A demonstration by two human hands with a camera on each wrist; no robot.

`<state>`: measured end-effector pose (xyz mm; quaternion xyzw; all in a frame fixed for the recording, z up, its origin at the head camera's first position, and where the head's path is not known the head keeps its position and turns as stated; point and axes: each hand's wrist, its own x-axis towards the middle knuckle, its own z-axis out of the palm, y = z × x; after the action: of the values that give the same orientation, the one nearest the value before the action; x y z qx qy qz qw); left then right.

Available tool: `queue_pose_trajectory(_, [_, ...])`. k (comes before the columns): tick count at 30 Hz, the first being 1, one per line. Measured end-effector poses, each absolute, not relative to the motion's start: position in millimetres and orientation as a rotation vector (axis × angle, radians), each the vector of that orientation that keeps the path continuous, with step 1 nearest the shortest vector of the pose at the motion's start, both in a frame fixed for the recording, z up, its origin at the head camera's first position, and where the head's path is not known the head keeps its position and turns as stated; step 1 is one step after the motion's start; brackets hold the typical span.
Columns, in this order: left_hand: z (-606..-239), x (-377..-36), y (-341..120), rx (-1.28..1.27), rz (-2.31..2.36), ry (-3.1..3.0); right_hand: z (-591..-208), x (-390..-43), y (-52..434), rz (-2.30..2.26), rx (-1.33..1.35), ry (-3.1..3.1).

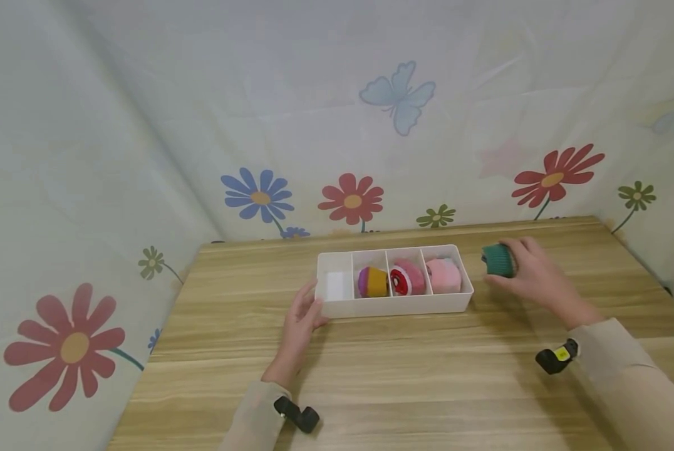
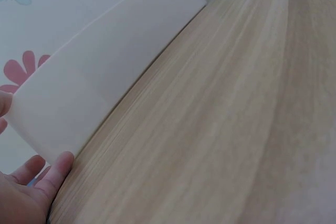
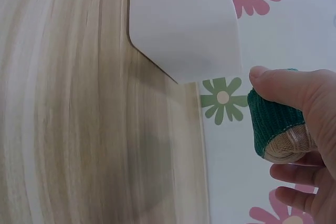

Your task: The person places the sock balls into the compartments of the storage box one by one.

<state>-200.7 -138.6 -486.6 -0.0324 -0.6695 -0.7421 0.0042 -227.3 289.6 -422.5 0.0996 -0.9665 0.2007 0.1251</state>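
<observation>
My right hand [image 1: 540, 275] pinches a rolled green sock [image 1: 498, 260] between thumb and fingers, above the table to the right of a white divided box [image 1: 410, 305]. In the right wrist view the roll also shows a beige part. My left hand [image 1: 301, 316] rests against the box's left end, thumb at the front corner and fingers along the side, loosely spread. Inside the box, a yellow-and-purple rolled sock [image 1: 374, 282], a pink-and-red rolled sock [image 1: 407, 278] and a light pink rolled sock [image 1: 444, 275] sit in separate compartments. The leftmost compartment shows its bare floor.
The wood-grain table [image 1: 404, 376] carries the box near its back edge. Behind and to the left hangs a pale sheet [image 1: 303, 113] printed with flowers and a butterfly. A small black camera [image 1: 557, 357] is strapped at the right wrist, another camera [image 1: 297, 414] at the left.
</observation>
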Motion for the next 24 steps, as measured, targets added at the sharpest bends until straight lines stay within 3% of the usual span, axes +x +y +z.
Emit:
queue_pose_trajectory(7, [-507,-209,-145,-0.091,-2.332,-2.072,-418,-230,279,0.606,0.301,-2.815])
queue_pose_trajectory(24, [-510,-211,-143,-0.102,-2.295,-2.080,-409,-232,260,0.575,0.408,-2.729])
